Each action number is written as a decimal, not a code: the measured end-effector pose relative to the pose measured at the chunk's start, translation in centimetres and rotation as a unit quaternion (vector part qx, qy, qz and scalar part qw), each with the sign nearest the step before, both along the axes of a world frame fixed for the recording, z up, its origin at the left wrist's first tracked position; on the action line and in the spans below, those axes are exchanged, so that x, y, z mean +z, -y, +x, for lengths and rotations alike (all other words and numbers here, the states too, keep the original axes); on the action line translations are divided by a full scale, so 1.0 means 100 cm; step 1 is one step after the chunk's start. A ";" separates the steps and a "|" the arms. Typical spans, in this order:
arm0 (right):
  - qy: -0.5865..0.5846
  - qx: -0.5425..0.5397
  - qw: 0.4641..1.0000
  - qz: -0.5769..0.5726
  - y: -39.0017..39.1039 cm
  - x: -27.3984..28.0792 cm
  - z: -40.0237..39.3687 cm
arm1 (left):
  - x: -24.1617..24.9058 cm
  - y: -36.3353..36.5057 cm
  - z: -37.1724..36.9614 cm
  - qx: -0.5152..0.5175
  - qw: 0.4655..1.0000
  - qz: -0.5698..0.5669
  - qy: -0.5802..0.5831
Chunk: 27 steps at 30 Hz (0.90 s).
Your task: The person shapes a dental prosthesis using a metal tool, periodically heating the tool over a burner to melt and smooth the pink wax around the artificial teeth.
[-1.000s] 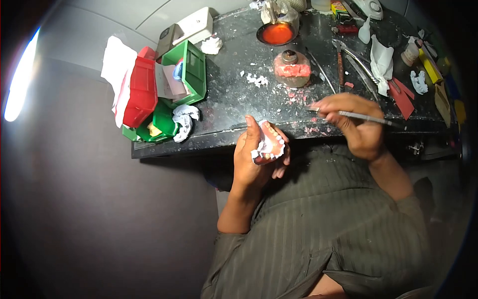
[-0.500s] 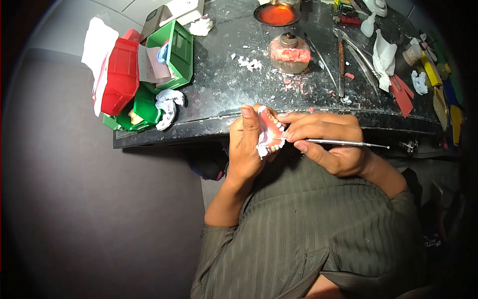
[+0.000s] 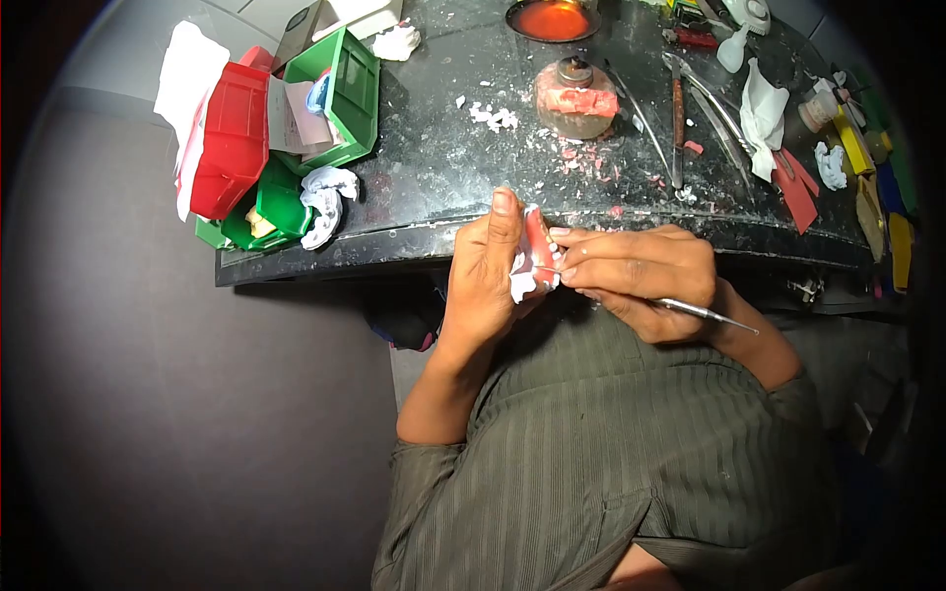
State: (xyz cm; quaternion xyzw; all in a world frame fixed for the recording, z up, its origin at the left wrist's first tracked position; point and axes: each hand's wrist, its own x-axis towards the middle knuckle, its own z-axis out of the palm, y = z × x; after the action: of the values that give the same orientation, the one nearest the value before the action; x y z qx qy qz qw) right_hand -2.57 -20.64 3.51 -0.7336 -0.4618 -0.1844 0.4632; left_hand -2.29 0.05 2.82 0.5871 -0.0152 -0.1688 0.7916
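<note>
Just in front of the bench edge, my left hand [image 3: 483, 271] grips a dental model [image 3: 523, 287] of white plaster with pink wax and a row of teeth. The left thumb stands up along its side, and the fingers behind it are mostly hidden. My right hand [image 3: 645, 276] holds a thin metal dental carver [image 3: 695, 310] like a pen. The carver's working tip meets the pink wax near the teeth, while its other end sticks out to the lower right. Fingertips of the right hand rest against the model's tooth side.
On the black bench [image 3: 434, 118] stand a glass spirit burner [image 3: 576, 98] and a dish of red liquid [image 3: 554, 20]. Wax and plaster crumbs lie around. A wooden-handled knife [image 3: 678, 128] and other tools are at right; red [image 3: 235, 138] and green bins [image 3: 357, 98] at left.
The model has turned in my left hand, showing less of its tooth row. My right hand has rolled, so the carver's free end points lower.
</note>
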 end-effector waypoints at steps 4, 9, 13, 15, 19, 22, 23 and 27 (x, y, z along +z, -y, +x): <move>0.020 -0.019 1.000 -0.004 -0.001 -0.005 0.002 | 0.000 0.002 -0.001 -0.004 1.000 0.020 0.019; 0.056 -0.030 0.998 -0.022 0.000 -0.003 0.004 | 0.000 0.002 -0.001 0.001 1.000 0.026 0.007; 0.016 0.002 1.000 0.003 0.001 -0.001 0.004 | -0.001 0.000 0.001 -0.010 1.000 0.007 0.012; 0.000 0.013 1.000 0.002 0.001 -0.002 0.003 | -0.002 0.002 0.000 -0.006 1.000 0.017 0.006; -0.009 -0.030 1.000 -0.004 0.002 -0.004 0.002 | 0.001 0.001 0.000 -0.006 1.000 0.013 -0.022; -0.027 -0.040 0.999 0.015 0.000 -0.004 0.001 | -0.002 -0.002 0.000 -0.019 1.000 -0.001 -0.012; -0.035 -0.024 0.998 0.035 -0.001 -0.005 0.000 | -0.002 -0.002 0.000 -0.019 1.000 -0.002 -0.012; -0.058 -0.007 0.997 0.047 -0.001 -0.007 -0.004 | 0.000 -0.001 -0.001 -0.010 1.000 0.001 0.002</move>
State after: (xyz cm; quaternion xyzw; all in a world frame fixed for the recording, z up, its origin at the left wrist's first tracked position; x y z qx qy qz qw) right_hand -2.93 -20.54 2.78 -0.7236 -0.4196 -0.1668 0.5221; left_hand -2.35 0.19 2.82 0.5878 -0.0227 -0.1754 0.7894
